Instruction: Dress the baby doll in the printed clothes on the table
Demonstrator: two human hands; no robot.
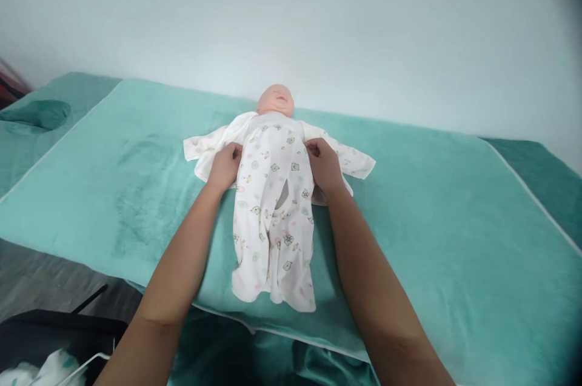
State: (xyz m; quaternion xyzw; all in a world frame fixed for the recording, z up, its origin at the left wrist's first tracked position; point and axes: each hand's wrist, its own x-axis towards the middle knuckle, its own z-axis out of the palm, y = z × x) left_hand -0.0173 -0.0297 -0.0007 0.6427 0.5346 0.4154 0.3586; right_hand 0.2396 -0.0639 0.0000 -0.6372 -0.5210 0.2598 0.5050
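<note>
Head view, from the left edge: a dark green pillow point(40, 113) lies at the far corner of the bed point(82, 92). Low in the corner nearest us stands a black bin point(54, 328) with white cloth point(45, 369) in it. A pale teal towel point(409, 222) is spread across the bed, its near edge hanging over the side.

Our left hand point(225, 168) lies on the towel's middle, against the side of the doll point(275, 100), just below the spread sleeve. Its fingers are curled in on the printed white suit point(273, 210). We cannot tell whether they actually pinch the cloth or only press on it.

The doll lies on its back in the centre of the towel, head toward the wall point(318, 22), feet toward us. It wears the suit, sleeves out flat to both sides and legs lying straight and close together.

Our right hand point(324, 165) mirrors the left on the doll's other side, fingers bent onto the suit under the other sleeve. Its grip is equally unclear. Right of it lies bare towel, then a strip of the darker bed cover.
</note>
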